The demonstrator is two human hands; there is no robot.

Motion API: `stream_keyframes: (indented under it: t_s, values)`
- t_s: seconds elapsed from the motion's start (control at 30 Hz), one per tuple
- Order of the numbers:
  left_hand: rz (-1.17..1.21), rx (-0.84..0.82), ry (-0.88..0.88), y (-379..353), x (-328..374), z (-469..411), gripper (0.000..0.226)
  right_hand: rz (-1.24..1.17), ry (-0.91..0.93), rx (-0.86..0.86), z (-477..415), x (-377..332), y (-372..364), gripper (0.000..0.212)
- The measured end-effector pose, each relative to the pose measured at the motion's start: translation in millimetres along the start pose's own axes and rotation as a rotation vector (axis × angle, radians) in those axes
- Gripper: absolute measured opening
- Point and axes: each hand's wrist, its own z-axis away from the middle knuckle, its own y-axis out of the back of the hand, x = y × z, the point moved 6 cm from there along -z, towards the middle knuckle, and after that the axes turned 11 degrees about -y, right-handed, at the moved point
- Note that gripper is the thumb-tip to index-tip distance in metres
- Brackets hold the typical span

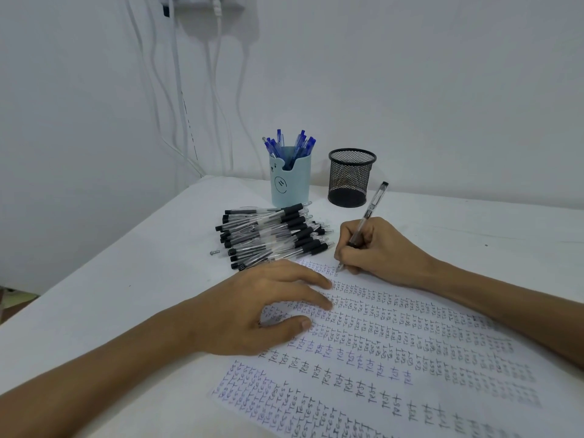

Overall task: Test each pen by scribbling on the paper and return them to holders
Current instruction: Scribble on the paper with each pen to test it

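A sheet of paper point(395, 358), filled with rows of the word "test", is held flat on the table point(126, 295) by the left hand point(265, 311), fingers spread and nearly straight. Just beyond it, a pen point(371, 213) is pinched between the thumb and curled fingers of the right hand point(379, 251), tip on the paper's far edge, barrel slanting up and away toward the mesh holder point(350, 178), judged the nearer one for its return. A pile of black pens point(271, 235) lies left, before the blue holder point(289, 181).
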Motion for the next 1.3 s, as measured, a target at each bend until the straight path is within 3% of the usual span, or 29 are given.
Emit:
stream_keyframes:
  t_s: [0.67,0.8,0.87,0.97,1.07,1.1,1.2,1.3]
  values:
    - [-0.002,0.012,-0.016,0.8,2.2,-0.2,0.031,0.039,-0.023,0.098,-0.7,0.9,2.9,0.015]
    - [0.0,0.017,-0.019,0.7,1.8,-0.2,0.031,-0.361,-0.206,0.151,-7.3,12.8,12.2,0.031]
    - [0.004,0.018,-0.022,0.8,1.9,-0.3,0.031,-0.451,-0.234,0.149,-11.1,18.1,14.4,0.035]
    - [0.008,0.018,-0.021,0.7,1.8,0.1,0.031,-0.455,-0.178,0.121,-12.5,17.7,14.3,0.008]
    - [0.007,0.018,-0.02,0.8,1.9,0.4,0.03,-0.528,-0.157,0.131,-10.8,17.6,16.2,0.046]
    - [0.006,0.018,-0.02,1.1,2.2,0.1,0.03,-0.574,-0.153,0.141,-10.6,17.0,16.8,0.049]
    - [0.004,0.019,-0.019,1.6,2.7,-0.3,0.03,-0.731,-0.192,0.195,-10.9,18.0,19.3,0.026]
    - [0.008,0.026,-0.024,1.5,2.6,-0.1,0.03,-0.735,-0.224,0.253,-11.5,23.3,26.1,0.029]
